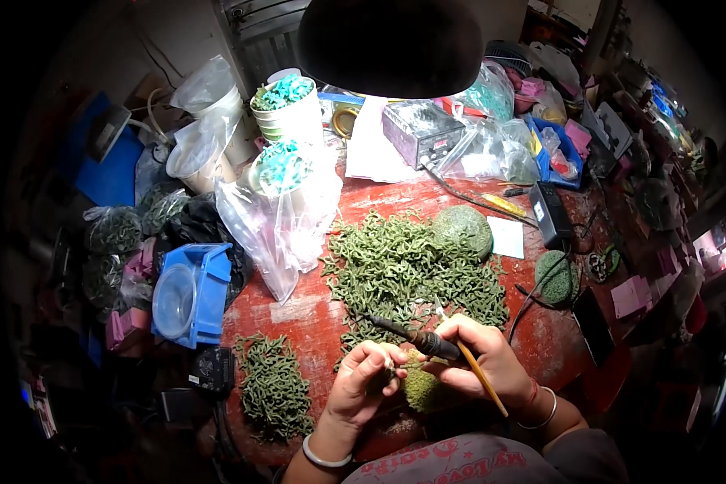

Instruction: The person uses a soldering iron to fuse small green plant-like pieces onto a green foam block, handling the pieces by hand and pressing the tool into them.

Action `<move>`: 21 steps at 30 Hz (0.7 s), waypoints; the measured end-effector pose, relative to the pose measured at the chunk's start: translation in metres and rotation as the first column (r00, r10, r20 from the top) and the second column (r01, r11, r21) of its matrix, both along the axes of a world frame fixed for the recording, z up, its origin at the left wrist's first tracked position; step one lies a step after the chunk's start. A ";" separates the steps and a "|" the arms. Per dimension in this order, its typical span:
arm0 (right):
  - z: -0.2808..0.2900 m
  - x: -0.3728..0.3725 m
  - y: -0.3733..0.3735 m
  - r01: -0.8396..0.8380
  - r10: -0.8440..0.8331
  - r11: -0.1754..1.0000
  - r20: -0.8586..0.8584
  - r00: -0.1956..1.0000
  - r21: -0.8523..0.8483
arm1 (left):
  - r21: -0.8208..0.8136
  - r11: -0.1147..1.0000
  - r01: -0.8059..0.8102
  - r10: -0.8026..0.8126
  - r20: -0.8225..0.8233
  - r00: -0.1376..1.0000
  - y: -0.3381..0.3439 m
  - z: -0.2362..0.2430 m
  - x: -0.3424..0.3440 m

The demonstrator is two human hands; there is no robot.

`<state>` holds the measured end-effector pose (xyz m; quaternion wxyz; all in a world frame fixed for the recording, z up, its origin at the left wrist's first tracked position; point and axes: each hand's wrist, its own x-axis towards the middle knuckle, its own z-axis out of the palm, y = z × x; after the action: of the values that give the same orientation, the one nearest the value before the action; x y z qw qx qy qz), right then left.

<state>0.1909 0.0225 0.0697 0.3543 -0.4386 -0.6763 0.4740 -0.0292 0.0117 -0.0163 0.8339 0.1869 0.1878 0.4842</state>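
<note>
I have my right hand [486, 355] wrapped tightly round a dark-barrelled soldering-type iron with a yellow handle [436, 347], its tip pointing toward ten o'clock; my left hand [363, 387] pinches narrowly on a small green piece, pressed against a fuzzy green foam ball [421, 389] that sits between both hands at six o'clock on the worn red round tabletop [315, 310]; a large heap of green curled pieces [411, 270] lies at twelve o'clock of my hands, a smaller green pile [276, 387] at nine o'clock; to do this well I judge the hot tip should touch briefly, fingers kept clear, the ball braced steady.
</note>
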 end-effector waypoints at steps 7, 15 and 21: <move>-0.012 0.003 0.001 -0.008 -0.016 0.991 -0.176 0.984 -0.137 | -0.070 0.990 0.125 -0.130 -0.061 0.990 0.000 0.009 -0.001; -0.015 0.000 0.005 -0.066 -0.013 0.961 -0.283 0.959 -0.269 | -0.099 0.979 0.179 -0.195 -0.184 0.963 -0.002 0.005 -0.004; -0.022 -0.004 0.003 -0.004 -0.064 0.961 -0.236 0.970 -0.277 | -0.084 0.988 0.130 -0.147 -0.243 0.959 -0.002 0.015 0.000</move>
<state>0.1865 0.0251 0.0480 0.3771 -0.4326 -0.5484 0.6082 -0.0291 0.0100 -0.0011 0.8414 0.2310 0.2934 0.3907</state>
